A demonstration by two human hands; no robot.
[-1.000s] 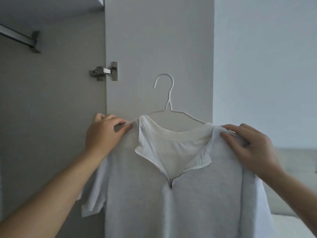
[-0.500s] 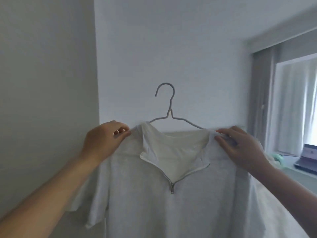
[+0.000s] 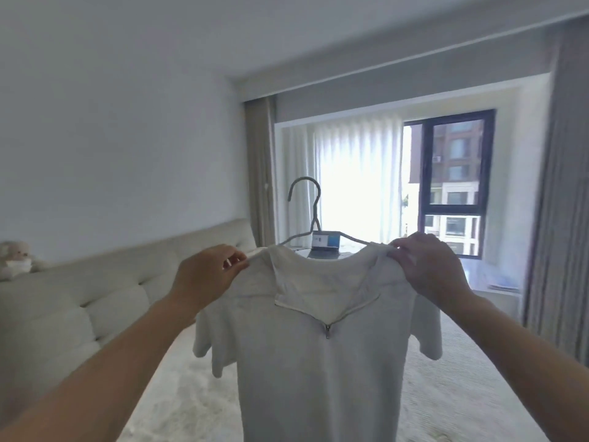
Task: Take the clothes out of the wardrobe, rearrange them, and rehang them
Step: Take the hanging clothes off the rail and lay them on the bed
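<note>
The left hand (image 3: pixel 207 279) and right hand (image 3: pixel 427 269) each pinch one shoulder of the shirt (image 3: pixel 318 362); the hanger (image 3: pixel 314 218) runs level between them, the bed (image 3: pixel 191 393) below.

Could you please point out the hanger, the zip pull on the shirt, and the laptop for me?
hanger (image 3: pixel 315 199), head view, on the stem below the hook.
zip pull (image 3: pixel 327 331), head view, on the metal tab at the base of the open collar.
laptop (image 3: pixel 325 240), head view, on its lit screen.
</note>
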